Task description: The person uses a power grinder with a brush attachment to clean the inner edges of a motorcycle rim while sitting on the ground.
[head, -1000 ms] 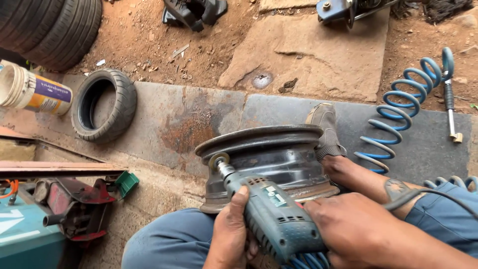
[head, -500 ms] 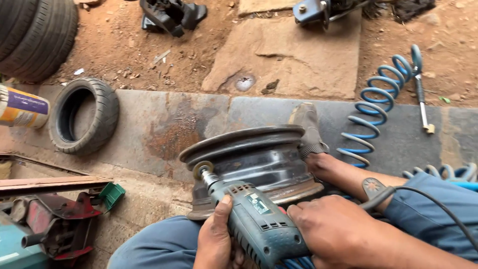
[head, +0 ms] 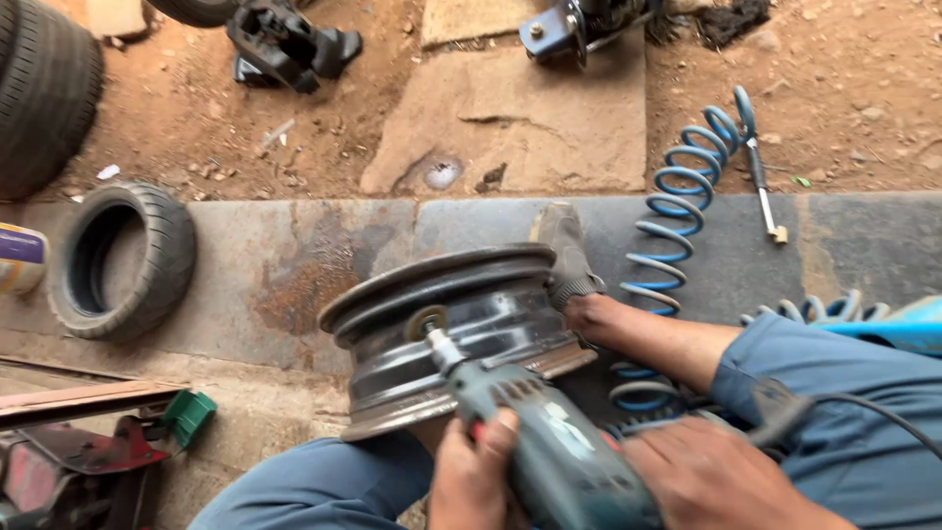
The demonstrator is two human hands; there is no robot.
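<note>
A dark steel wheel rim (head: 446, 329) lies on its side between my legs, braced by my foot in a grey shoe (head: 566, 257). Both hands grip a teal power drill (head: 549, 447) low in the head view. My left hand (head: 473, 471) wraps the front of the drill body. My right hand (head: 711, 481) holds the rear of it. The small round head at the drill's tip (head: 428, 322) presses against the rim's outer wall.
A small black tyre (head: 123, 260) lies on the concrete step at the left. A blue coiled air hose (head: 682, 211) with a metal nozzle trails at the right. Larger tyres (head: 44, 88) stand at the upper left. Red and green tools (head: 108, 442) sit at the lower left.
The view has shifted, so the rim and drill sit further right in frame. The drill tip stays against the rim's wall and both hands keep their hold.
</note>
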